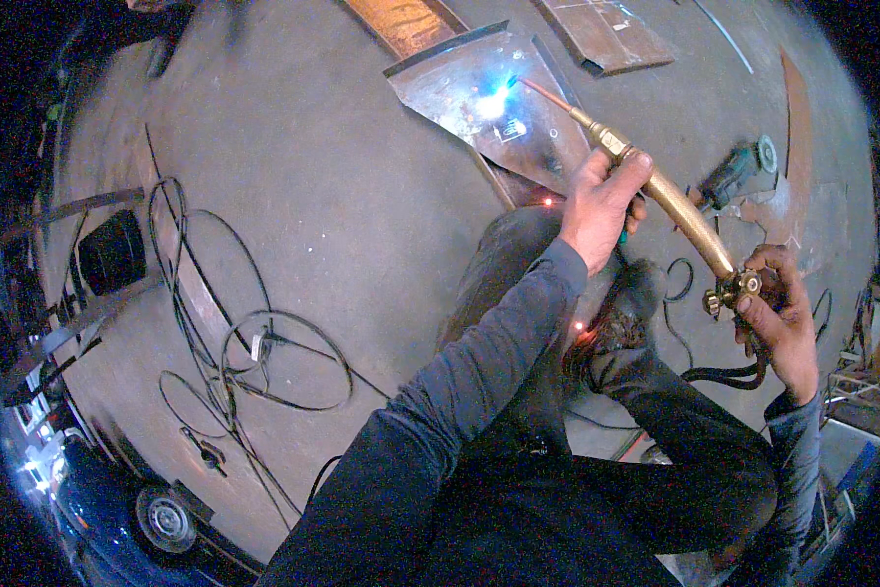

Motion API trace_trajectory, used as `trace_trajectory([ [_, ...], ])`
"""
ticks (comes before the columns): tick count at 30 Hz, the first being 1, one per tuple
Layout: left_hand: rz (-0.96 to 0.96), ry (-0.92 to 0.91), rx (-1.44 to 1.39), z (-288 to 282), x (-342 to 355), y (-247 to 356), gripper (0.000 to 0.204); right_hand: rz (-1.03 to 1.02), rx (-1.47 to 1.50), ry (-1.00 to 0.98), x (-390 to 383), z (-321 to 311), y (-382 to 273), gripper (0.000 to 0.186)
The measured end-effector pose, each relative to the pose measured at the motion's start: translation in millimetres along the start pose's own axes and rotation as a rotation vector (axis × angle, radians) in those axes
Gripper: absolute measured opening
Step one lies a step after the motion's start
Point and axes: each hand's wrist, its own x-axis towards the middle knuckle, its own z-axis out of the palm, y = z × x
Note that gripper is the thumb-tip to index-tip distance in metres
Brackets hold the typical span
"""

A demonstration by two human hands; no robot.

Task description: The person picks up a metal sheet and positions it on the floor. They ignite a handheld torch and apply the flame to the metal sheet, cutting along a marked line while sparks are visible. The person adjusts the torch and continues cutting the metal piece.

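Though near plate (536,127) edge — torch (677,203), wide floor (332,166) leftward

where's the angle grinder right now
In the head view, the dark green angle grinder lies on the floor toward the upper right, to the right of the brass torch and just left of the long brown strip.

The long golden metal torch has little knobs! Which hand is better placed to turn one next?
Probably the right hand: it is at the small round brass knobs, while the left hand grips the torch nearer its thin copper-coloured tip.
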Motion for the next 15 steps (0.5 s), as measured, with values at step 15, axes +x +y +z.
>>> trace_trajectory([
  [15, -0.219, 0.143, -0.025, -17, -4, -8, 0.027, 0.099, -0.033, -0.088, 14, 17, 4, 0.021],
])
